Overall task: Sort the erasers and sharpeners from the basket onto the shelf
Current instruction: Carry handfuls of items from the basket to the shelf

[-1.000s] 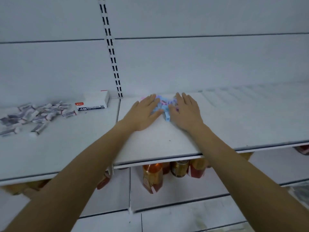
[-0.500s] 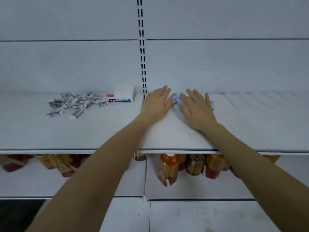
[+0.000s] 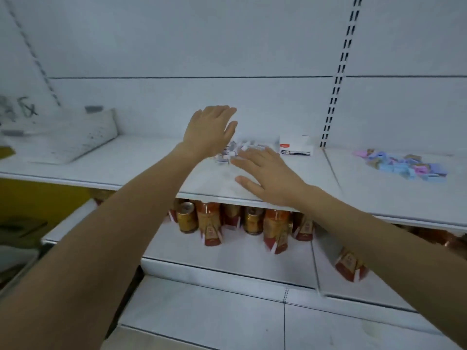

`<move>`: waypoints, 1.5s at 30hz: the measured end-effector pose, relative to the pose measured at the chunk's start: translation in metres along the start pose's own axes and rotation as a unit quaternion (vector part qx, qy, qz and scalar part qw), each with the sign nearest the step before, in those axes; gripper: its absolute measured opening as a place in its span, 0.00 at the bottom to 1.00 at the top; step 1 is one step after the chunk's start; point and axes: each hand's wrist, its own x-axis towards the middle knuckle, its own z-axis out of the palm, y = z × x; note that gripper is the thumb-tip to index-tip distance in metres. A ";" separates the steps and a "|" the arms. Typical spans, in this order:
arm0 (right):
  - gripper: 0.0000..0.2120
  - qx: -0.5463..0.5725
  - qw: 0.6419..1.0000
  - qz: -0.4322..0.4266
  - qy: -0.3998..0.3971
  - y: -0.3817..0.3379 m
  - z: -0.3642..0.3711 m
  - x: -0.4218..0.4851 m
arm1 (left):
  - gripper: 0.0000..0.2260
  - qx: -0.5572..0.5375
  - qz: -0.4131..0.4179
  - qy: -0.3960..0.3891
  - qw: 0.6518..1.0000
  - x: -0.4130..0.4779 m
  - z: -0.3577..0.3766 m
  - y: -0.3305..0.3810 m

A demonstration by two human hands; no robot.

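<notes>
Both my hands are empty, fingers straight and spread: left hand [image 3: 209,132] lifted over the shelf [image 3: 136,162] and motion-blurred, right hand [image 3: 270,179] lower, palm down near the front edge, contact with the board unclear. Small white-and-grey erasers [image 3: 240,149] lie in a loose heap between and behind my hands, partly hidden, with a white eraser box [image 3: 295,145] just beside them on the right. Past the slotted upright [image 3: 336,79], pastel sharpeners [image 3: 401,164] lie in their own pile on the next panel, well apart from the erasers; cans [image 3: 187,217] and red pouches [image 3: 275,231] stand on the shelf below.
</notes>
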 end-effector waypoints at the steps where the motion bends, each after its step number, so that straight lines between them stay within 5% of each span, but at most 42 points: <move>1: 0.30 0.002 1.000 -0.010 -0.012 -0.018 0.003 0.013 | 0.22 0.001 -0.019 0.007 1.000 -0.016 -0.011 -0.023; 12: 0.24 0.006 0.992 -0.126 -0.016 -0.168 0.011 0.149 | 0.18 0.032 -0.191 0.020 0.981 -0.146 -0.116 -0.230; 21: 0.25 -0.057 0.976 -0.209 -0.013 -0.235 0.011 0.277 | 0.18 0.017 -0.257 0.048 0.965 -0.154 -0.136 -0.347; 34: 0.24 0.130 0.990 -0.047 -0.008 -0.241 0.069 0.474 | 0.16 -0.097 -0.208 -0.068 0.971 -0.101 -0.098 -0.498; 39: 0.24 0.096 0.994 0.017 -0.045 -0.236 0.093 0.504 | 0.21 -0.190 -0.138 -0.202 0.951 -0.070 -0.058 -0.528; 45: 0.18 0.100 0.985 0.138 0.029 -0.232 0.105 0.511 | 0.26 -0.134 -0.017 -0.356 0.925 -0.021 -0.003 -0.542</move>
